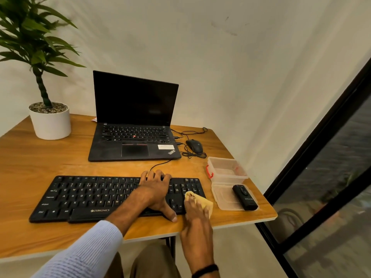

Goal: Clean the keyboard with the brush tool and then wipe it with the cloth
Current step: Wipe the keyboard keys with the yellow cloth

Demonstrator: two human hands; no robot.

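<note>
Our right hand (pixel 197 213) lies on the yellow cloth (pixel 207 205), fingers close together and fairly straight, pressing it down onto the right-hand end of the keyboard (pixel 84 197), about where the arrow keys and number pad are. We cannot see the thumb. Just beside it, our left hand (pixel 156 193) spans the board from front to back. Its fingers curl over the far edge and its thumb hooks the near edge, so it grips the keyboard to steady it.

The keyboard's long axis runs left to right across the table (pixel 30 161), its left end a little nearer to us. Nearly all of its length lies to the left of the cloth, and the left hand sits between the cloth and that stretch. We judge that a wipe along the rows would have to travel leftward, and that the steadying hand would need to shift out of its way.

To the right of the right hand, a black oblong tool (pixel 245 197), probably the brush tool, lies on the lid (pixel 224 197) of a clear plastic box (pixel 226 169) with red latches. The writing on the tool is too small to read.

"ZEBRONICS" is printed on the keyboard's front edge. Beyond it stands a laptop (pixel 134 141) marked "ThinkPad"; its white sticker is illegible.
</note>
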